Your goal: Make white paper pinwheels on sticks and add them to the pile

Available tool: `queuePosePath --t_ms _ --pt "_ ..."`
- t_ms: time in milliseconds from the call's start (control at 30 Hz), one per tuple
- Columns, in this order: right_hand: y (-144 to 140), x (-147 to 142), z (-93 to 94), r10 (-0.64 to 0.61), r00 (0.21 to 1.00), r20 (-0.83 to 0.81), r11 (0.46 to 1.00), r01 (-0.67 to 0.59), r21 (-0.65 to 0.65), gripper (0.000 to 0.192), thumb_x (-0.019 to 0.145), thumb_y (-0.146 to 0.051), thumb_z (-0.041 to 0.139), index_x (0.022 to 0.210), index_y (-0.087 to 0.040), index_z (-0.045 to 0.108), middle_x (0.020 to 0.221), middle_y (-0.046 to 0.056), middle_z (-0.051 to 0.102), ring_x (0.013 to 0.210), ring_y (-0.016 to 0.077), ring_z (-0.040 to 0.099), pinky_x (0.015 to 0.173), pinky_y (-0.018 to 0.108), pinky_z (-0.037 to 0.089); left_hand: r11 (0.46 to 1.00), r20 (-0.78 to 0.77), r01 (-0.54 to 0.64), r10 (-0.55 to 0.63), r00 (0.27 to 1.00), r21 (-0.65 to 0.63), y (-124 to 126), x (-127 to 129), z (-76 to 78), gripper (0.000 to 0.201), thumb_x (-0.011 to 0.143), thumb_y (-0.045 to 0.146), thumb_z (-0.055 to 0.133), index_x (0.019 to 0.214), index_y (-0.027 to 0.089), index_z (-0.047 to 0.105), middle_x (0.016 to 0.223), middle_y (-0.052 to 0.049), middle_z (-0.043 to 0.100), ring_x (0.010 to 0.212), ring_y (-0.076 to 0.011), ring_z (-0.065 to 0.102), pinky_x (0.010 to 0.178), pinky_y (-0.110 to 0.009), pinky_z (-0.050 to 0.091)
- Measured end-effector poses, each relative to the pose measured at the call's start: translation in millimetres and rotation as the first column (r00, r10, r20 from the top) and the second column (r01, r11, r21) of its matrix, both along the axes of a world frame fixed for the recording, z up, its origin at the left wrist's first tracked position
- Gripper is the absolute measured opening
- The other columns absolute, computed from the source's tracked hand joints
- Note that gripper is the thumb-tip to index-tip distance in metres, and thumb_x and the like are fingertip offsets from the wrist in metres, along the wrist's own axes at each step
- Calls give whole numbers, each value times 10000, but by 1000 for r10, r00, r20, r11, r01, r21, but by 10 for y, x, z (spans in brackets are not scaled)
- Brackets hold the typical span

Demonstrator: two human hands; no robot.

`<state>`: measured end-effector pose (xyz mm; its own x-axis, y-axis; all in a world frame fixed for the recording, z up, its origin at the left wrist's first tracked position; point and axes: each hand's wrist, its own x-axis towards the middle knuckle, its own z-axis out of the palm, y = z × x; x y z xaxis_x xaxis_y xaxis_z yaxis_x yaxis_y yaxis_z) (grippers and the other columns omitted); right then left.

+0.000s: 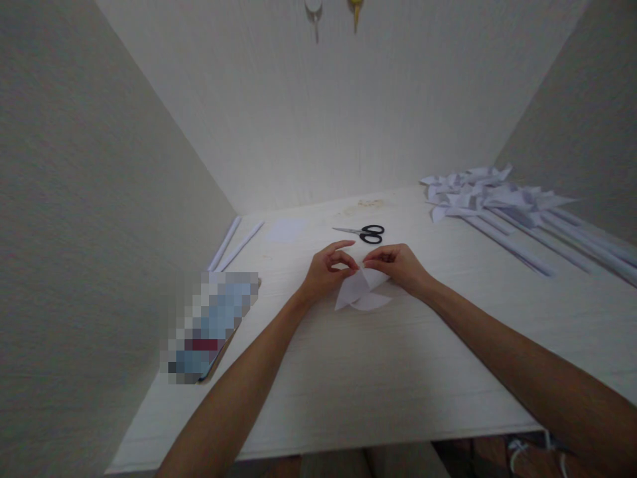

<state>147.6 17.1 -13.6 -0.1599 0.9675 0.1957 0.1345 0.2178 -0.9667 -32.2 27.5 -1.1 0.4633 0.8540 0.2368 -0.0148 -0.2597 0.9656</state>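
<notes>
A white piece of folded paper (359, 294) lies on the pale table (348, 372) in front of me, its flaps fanned out like pinwheel blades. My left hand (326, 271) pinches its upper left flap with thumb and fingertips. My right hand (398, 264) pinches the paper's top from the right, fingertips almost meeting those of the left. Black-handled scissors (365, 233) lie just behind both hands, blades pointing left.
Several finished white paper pinwheels on rolled paper sticks (502, 206) lie at the back right. Two rolled paper sticks (233, 244) and a small paper square (286, 230) lie at the back left. A blurred flat object (209, 325) sits near the left wall. Walls enclose three sides.
</notes>
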Motion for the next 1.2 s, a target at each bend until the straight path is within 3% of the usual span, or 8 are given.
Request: queuePosePath --t_ms 533,700,800,900,967,1067,1200 --pt "-28 -29 25 18 999 35 1000 -19 10 152 590 -297 674 650 -158 672 597 26 648 513 110 528 484 240 383 995 5 -95 94 996 11 -40 26 -5 496 581 138 674 1050 150 516 683 2 606 641 -100 577 525 -178 448" --pt "-17 -30 -4 -67 997 -32 998 67 16 167 582 -305 684 661 -158 669 630 33 658 538 116 540 517 251 398 973 91 -229 228 969 -8 21 16 5 389 575 200 686 935 140 551 729 -16 609 700 -114 577 570 -210 474" --pt "-10 -37 -18 -167 974 -154 986 164 -32 203 562 -311 698 683 -150 668 632 42 659 531 117 541 508 251 395 894 159 -448 441 883 4 54 -8 23 242 621 260 639 817 145 558 750 -22 593 704 -114 562 543 -208 476" --pt "2 -37 -20 -273 931 -242 962 270 -42 213 549 -302 707 689 -147 667 623 40 655 528 119 544 507 251 397 704 195 -703 680 707 95 47 -34 40 148 648 274 601 679 153 523 656 6 534 604 -90 515 456 -173 424" --pt "7 -36 -10 -351 896 -272 933 361 -17 183 541 -274 710 663 -146 664 635 38 658 549 123 556 537 258 413 608 176 -777 757 629 164 17 -31 46 161 665 280 582 613 158 491 590 22 493 541 -79 481 410 -162 372" --pt "0 -42 16 -432 852 -295 890 456 11 145 537 -238 706 639 -146 662 636 33 660 567 125 564 564 264 426 588 75 -754 772 631 293 -49 21 46 190 674 278 574 564 158 477 536 30 489 503 -73 477 428 -169 368" --pt "-31 -61 40 -422 859 -291 892 450 35 121 551 -233 696 636 -153 663 624 25 656 556 121 557 562 266 428 655 -72 -653 725 685 379 -111 116 31 142 631 252 619 598 149 527 572 17 560 486 -77 522 488 -197 423"
